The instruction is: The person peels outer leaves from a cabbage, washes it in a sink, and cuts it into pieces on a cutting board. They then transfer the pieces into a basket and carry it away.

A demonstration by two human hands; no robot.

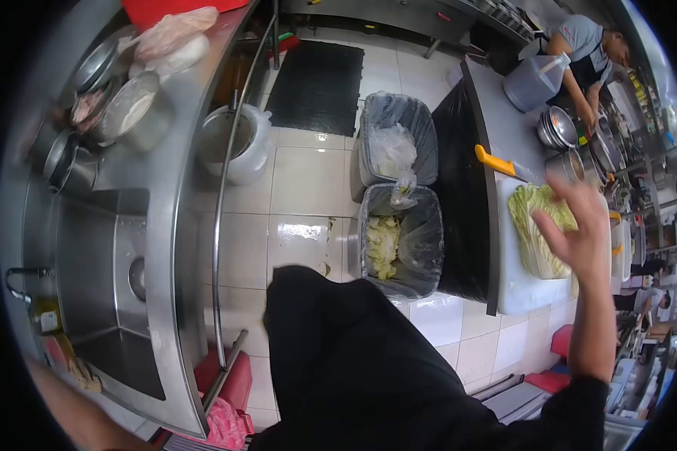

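Observation:
Over the white cutting board at the right, my right hand is held with its fingers spread, above or beside a napa cabbage; whether it touches the leaves I cannot tell. A knife with a yellow handle lies at the board's far edge, its blade pointing toward the cabbage. Of my left side only the forearm shows, blurred at the lower left edge near the sink; the hand itself is outside the frame.
Two lined bins stand between the counters, one holding leaf scraps. The steel sink and metal pots are at left. Across the right counter a co-worker works beside a jug and stacked bowls.

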